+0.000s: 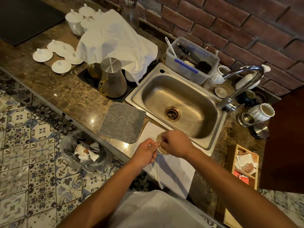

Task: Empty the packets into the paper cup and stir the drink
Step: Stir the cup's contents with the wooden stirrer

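Note:
A paper cup (159,137) stands on a white cloth at the counter's front edge, just before the sink. It is mostly hidden by my hands; only part of its rim and brownish inside shows. My left hand (146,153) and my right hand (175,143) meet right over the cup. Both pinch a small pale packet (158,144) between their fingertips. The packet is too small to tell whether it is torn.
A steel sink (181,102) with a tap (241,83) lies behind the cup. A grey cloth (122,121) lies to the left, a metal jug (113,79) beyond it. A wooden box of packets (245,163) sits right. A bin bag (85,153) stands on the floor.

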Demonstrator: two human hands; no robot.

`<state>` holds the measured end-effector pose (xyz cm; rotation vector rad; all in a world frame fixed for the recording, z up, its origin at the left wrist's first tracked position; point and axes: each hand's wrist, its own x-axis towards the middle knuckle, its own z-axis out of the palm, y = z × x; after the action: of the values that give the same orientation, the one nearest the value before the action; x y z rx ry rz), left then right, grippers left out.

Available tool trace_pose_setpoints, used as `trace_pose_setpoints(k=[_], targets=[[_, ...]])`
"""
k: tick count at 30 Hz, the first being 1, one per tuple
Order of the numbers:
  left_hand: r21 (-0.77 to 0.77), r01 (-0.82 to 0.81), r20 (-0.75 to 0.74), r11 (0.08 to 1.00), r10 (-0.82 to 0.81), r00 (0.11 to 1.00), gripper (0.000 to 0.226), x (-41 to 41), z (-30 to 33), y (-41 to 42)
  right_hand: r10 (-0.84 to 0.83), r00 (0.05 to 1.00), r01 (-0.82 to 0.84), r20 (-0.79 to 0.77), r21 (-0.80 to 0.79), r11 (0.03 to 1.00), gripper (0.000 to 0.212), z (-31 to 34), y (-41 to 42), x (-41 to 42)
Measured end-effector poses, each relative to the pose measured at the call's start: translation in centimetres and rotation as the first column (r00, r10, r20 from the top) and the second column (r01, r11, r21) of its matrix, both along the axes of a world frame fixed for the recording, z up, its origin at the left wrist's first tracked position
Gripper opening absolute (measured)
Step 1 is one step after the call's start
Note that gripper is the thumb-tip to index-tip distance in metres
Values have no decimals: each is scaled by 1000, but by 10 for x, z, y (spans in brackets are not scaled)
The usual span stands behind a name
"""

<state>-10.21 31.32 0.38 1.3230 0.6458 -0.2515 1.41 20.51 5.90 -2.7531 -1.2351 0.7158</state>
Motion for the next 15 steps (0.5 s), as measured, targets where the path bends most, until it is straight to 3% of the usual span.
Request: trace_pose_setpoints(k=[3, 6, 9, 12, 15], targets=[[7, 12, 5, 1000, -12, 1000, 27, -1, 1, 1, -70, 995, 66, 69, 63, 996, 15, 1, 0, 2], [9, 12, 10, 1000, -12, 1000, 26, -1, 1, 1, -70, 984, 67, 165, 22, 997, 15, 3, -8, 7], [12, 21, 12, 1000, -21, 1000, 26, -1, 1, 1, 4, 998, 0, 69, -50, 999, 14, 4, -14, 7], [15, 24, 15, 1000, -24, 1000, 25, 0, 1, 1, 6, 996, -7, -84, -13, 1000, 13, 2, -14, 2], [14, 27, 16, 1000, -27, 1000, 25, 0, 1, 1, -36, 999, 34, 38, 43, 998, 16, -4, -13, 1]])
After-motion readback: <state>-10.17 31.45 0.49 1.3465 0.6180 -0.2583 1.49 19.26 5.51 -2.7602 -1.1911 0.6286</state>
